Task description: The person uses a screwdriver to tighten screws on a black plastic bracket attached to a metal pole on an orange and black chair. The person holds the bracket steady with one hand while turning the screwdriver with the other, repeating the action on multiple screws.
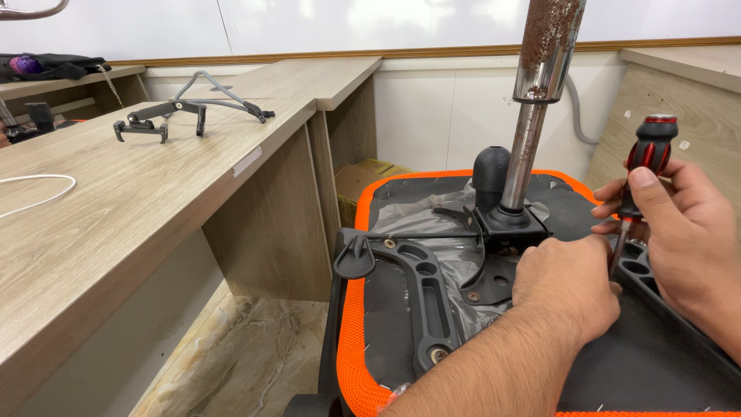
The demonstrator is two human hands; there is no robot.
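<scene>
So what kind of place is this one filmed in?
Probably an office or classroom: long wooden desks, a whiteboard along the wall, and an upturned orange-edged office chair being worked on with a screwdriver.

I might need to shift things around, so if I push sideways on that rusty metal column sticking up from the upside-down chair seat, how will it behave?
The column is probably stiff: thick chrome tube seated in a black bracket. It stands tall, so a sideways push would likely rock the orange-edged seat. The rust patches probably give grip, not slip.
</scene>
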